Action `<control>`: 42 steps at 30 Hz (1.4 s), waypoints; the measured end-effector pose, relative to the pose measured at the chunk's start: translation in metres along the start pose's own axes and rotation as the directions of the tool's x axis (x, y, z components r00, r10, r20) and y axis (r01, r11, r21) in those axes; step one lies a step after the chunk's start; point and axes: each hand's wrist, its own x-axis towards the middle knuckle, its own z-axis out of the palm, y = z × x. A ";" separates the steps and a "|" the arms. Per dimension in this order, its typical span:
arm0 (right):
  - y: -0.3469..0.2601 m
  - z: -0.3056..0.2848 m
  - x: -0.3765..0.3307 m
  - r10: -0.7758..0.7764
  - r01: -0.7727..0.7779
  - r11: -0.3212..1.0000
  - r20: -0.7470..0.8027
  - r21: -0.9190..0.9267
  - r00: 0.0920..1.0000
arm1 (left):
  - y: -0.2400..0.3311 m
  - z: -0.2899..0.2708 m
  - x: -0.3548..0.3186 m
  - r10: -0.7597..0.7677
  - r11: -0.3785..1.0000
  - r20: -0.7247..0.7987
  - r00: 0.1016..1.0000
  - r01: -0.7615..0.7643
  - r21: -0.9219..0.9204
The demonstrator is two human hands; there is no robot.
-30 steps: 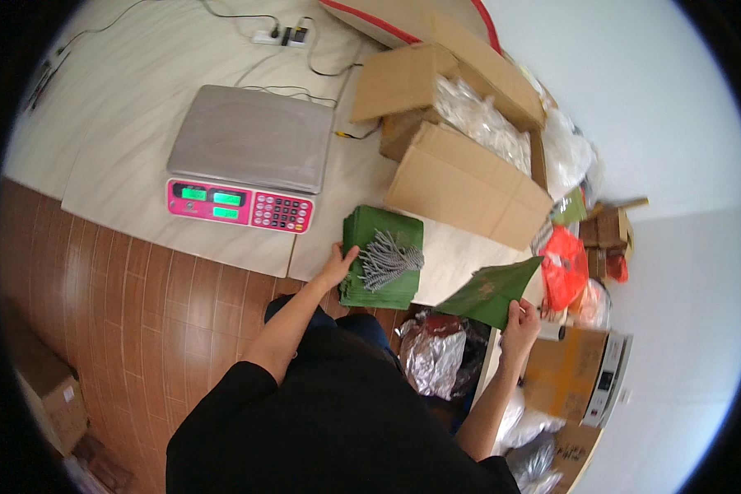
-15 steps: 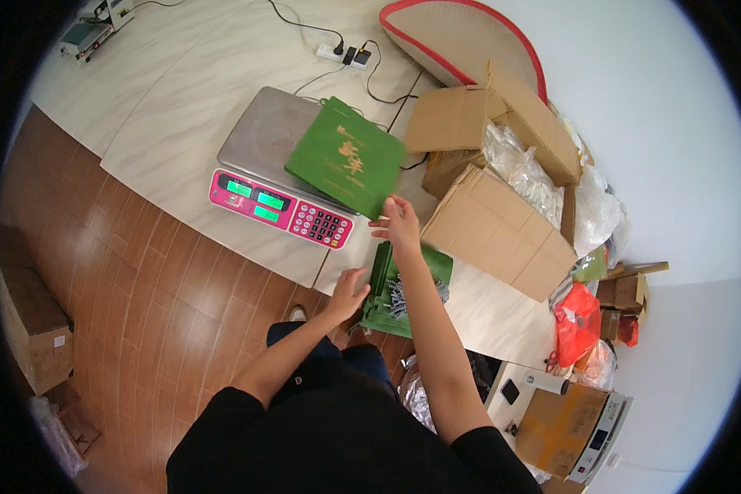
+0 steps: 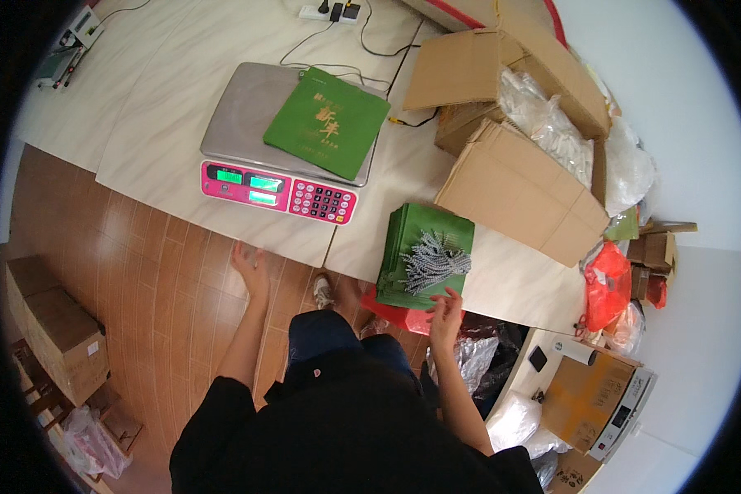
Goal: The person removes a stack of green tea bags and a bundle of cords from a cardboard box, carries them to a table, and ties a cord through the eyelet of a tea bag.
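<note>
A flat green square bag (image 3: 327, 122) with gold characters lies on the platform of a pink and grey digital scale (image 3: 247, 188). Neither hand touches it. My left hand (image 3: 252, 270) hangs over the floor just off the table's front edge, fingers apart and nothing in it. Beside the scale, at the table edge, sits a stack of green bags (image 3: 393, 255) with a bundle of grey-and-white cords (image 3: 435, 262) on top. By the stack's near right corner is my right hand (image 3: 446, 319), its fingers spread and empty; whether it touches the stack I cannot tell.
An open cardboard box (image 3: 523, 189) full of clear plastic bags stands right of the scale. Behind it runs a power strip (image 3: 331, 14) with cables. Something red (image 3: 395, 313) shows below the green stack. More cartons (image 3: 62, 329) stand on the floor at left.
My right hand has let go of the green bag, now resting on the scale, and has come back beside the stack. My left hand has moved left, away from the stack. The view has shifted.
</note>
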 end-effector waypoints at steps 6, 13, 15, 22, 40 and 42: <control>0.025 -0.022 0.002 -0.015 0.011 1.000 -0.179 -0.023 0.984 | -0.001 0.027 -0.017 -0.437 0.807 0.275 0.856 0.509 -0.300; 0.056 -0.040 -0.018 0.034 -0.036 0.999 -0.163 -0.010 0.986 | -0.011 0.032 -0.017 -0.442 0.836 0.322 0.837 0.515 -0.191; 0.052 -0.036 -0.032 0.058 -0.055 0.998 -0.152 0.021 0.987 | -0.018 0.033 -0.014 -0.428 0.849 0.340 0.837 0.501 -0.166; 0.060 -0.030 -0.061 0.076 -0.075 0.994 0.011 -0.073 0.997 | 0.003 0.026 -0.015 -0.435 0.853 0.400 0.807 0.512 -0.105; 0.083 -0.022 -0.137 -0.055 0.030 0.979 -0.123 -0.201 0.991 | -0.102 -0.090 -0.111 -0.537 0.730 0.736 0.412 -0.210 0.650; 0.097 -0.028 -0.158 0.030 -0.052 0.975 -0.106 -0.216 0.994 | -0.091 -0.070 -0.112 -0.516 0.588 0.746 0.422 -0.459 0.666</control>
